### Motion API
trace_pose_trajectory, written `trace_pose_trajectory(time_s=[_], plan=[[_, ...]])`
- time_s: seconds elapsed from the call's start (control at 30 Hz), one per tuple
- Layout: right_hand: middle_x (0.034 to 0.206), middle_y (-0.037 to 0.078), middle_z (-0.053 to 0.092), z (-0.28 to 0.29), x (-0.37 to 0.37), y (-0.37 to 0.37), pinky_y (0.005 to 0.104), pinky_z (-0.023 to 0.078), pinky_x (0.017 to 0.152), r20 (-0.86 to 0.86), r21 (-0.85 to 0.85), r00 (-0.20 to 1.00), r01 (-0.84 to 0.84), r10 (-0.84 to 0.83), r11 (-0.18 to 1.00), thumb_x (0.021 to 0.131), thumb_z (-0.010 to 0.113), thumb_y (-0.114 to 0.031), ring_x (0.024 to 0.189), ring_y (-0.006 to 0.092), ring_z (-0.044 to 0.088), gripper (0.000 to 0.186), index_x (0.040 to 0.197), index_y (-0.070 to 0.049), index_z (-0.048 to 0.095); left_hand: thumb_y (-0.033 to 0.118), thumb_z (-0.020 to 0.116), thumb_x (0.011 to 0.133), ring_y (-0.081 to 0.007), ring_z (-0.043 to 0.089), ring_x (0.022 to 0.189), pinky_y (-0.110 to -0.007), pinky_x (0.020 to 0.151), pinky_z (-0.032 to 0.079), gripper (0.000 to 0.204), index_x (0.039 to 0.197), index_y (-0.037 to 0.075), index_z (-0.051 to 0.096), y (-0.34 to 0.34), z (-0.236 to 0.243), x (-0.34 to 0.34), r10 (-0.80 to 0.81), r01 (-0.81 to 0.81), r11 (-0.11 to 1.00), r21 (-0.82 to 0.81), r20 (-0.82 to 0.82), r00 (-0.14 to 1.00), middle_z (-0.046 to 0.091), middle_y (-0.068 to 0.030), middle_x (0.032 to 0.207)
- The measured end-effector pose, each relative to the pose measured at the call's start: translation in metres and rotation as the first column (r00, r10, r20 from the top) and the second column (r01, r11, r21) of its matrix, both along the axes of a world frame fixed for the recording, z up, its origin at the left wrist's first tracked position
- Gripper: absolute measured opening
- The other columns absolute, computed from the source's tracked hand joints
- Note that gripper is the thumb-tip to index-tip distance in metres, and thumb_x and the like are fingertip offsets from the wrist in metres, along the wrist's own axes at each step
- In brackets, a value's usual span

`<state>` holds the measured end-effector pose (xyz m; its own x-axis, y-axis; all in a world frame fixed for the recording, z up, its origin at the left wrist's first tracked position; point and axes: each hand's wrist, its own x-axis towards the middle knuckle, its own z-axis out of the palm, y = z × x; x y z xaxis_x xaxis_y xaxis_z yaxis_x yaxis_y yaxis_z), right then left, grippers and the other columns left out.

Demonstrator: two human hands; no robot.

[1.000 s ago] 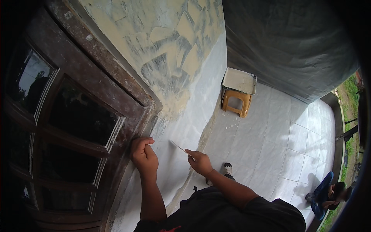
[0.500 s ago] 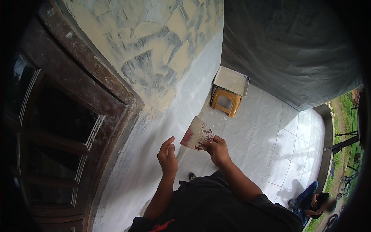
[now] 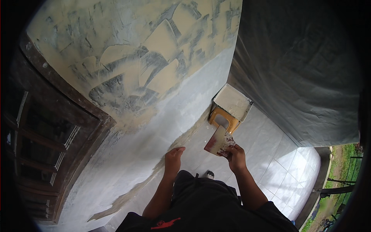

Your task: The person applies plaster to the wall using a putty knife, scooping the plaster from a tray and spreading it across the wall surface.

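Observation:
In my right hand (image 3: 236, 157), closed around its smeared end, is a flat putty spreader (image 3: 217, 142), pale with a reddish-brown edge. White putty clings to the part near my fingers. My left hand (image 3: 174, 159) hovers to the left of the spreader, apart from it, with nothing visible in it; its fingers look loosely bent. Ahead, a shallow tray (image 3: 234, 101) of pale putty rests on an orange-brown plastic stool (image 3: 225, 120). The wall (image 3: 154, 50) carries patchy cream putty strokes over grey, above a smoother whitish lower band.
A brown wooden frame with glass panes (image 3: 50, 131) lines the left side. Dark sheeting (image 3: 297, 73) hangs at the right, behind the stool. Pale tiles (image 3: 266, 150) cover the floor, and a low ledge (image 3: 317, 185) borders grass at far right.
My view has shifted, so more of the puttied wall shows and the seated person at lower right has left view. The spreader remains in my right hand; my left fingers look less spread.

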<state>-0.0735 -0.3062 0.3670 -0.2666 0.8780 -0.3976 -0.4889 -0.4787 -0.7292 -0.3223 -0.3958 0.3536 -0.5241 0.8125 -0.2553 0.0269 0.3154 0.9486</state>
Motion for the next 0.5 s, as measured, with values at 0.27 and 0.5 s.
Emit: trace_pose_trajectory(time_s=[0.27, 0.5], plan=[[0.099, 0.019, 0.065, -0.014, 0.06, 0.051, 0.0392, 0.058, 0.083, 0.028, -0.088, 0.993, 0.116, -0.114, 0.989, 0.084, 0.048, 0.003, 0.086, 0.0299, 0.068, 0.026, 0.108, 0.013, 0.053, 0.02, 0.059, 0.089, -0.0151, 0.062, 0.088, -0.029, 0.085, 0.047, 0.028, 0.1, -0.002, 0.073, 0.065, -0.01, 0.031, -0.002, 0.003, 1.0, -0.009, 0.102, 0.995, 0.072, -0.0087, 0.093], [0.104, 0.019, 0.063, -0.02, 0.068, 0.109, 0.0403, 0.058, 0.083, 0.045, -0.09, 0.985, 0.17, -0.166, 0.981, 0.083, 0.047, 0.003, 0.092, 0.0305, 0.067, 0.026, 0.107, 0.011, 0.053, 0.018, 0.058, 0.09, -0.0117, 0.061, 0.085, -0.026, 0.081, 0.047, 0.028, 0.101, -0.004, 0.071, 0.152, -0.017, 0.03, -0.089, 0.094, 0.994, -0.05, 0.105, 0.991, 0.072, -0.0081, 0.094]])
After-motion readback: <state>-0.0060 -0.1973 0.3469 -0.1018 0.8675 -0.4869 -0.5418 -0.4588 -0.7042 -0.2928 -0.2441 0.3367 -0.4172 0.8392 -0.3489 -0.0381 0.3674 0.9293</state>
